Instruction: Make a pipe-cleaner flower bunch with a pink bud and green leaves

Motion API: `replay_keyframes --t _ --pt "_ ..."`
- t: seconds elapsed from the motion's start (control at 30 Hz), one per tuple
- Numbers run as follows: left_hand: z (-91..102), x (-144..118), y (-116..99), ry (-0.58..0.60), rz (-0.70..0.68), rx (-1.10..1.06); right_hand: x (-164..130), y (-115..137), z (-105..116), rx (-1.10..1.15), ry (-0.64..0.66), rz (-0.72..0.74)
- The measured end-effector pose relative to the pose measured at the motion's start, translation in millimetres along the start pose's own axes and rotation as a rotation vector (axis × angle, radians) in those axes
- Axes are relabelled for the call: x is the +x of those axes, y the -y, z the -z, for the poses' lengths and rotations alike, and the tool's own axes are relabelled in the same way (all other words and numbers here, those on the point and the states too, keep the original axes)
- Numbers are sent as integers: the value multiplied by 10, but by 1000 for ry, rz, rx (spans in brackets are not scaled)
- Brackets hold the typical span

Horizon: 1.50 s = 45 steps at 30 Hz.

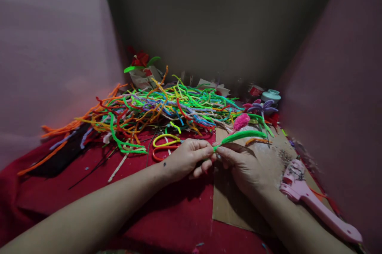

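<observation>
My left hand [193, 156] and my right hand [237, 160] meet near the middle of the view, both pinching the base of a pipe-cleaner flower. Its fuzzy pink bud [241, 122] points up and to the right. A long green pipe-cleaner leaf [244, 136] curves away to the right from the pinched spot. Little of the stem shows between my fingers. Just behind my left hand lie scissors [165, 141] with yellow and red handles, their blades mostly hidden. A cardboard sheet [229, 206] is under my right hand.
A big heap of coloured pipe cleaners [167, 104] spreads across the back of the red cloth [179, 214]. At right rests a pink glue gun [319, 202]. A purple flower [262, 107] and a pale blue round container [271, 95] stand behind. Walls rise on both sides.
</observation>
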<state>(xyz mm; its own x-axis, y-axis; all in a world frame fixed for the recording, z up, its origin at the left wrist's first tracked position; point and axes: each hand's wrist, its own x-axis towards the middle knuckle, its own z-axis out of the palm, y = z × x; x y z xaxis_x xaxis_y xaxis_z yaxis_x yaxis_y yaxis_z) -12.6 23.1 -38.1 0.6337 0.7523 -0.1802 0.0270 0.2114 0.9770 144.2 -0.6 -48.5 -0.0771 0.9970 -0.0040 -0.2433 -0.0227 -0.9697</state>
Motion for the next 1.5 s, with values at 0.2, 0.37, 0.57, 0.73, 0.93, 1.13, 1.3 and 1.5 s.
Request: replay_keyframes --t 0.2,0.37,0.57,0.73,0.93,1.13,1.3,1.5 --pt "-23 -38 113 -306 -434 808 -45 33 -39 -99 -75 18" --pt "8 -34 169 -338 -588 967 -70 98 -110 -184 -104 68" --pt "-46 -16 40 -305 -370 558 -69 97 -140 -125 3 13" --pt "-70 -19 -5 -178 -129 79 -49 1 -73 -150 20 104" --pt "33 -10 -1 109 31 -336 -69 -2 -59 -164 -11 150" --pt "66 -7 -31 249 82 -339 -79 33 -87 -104 -73 87" --pt "-18 -36 55 -182 -348 479 -64 14 -85 -71 -125 81" --pt "-10 -16 78 -335 -421 686 -77 100 -118 -305 -68 89"
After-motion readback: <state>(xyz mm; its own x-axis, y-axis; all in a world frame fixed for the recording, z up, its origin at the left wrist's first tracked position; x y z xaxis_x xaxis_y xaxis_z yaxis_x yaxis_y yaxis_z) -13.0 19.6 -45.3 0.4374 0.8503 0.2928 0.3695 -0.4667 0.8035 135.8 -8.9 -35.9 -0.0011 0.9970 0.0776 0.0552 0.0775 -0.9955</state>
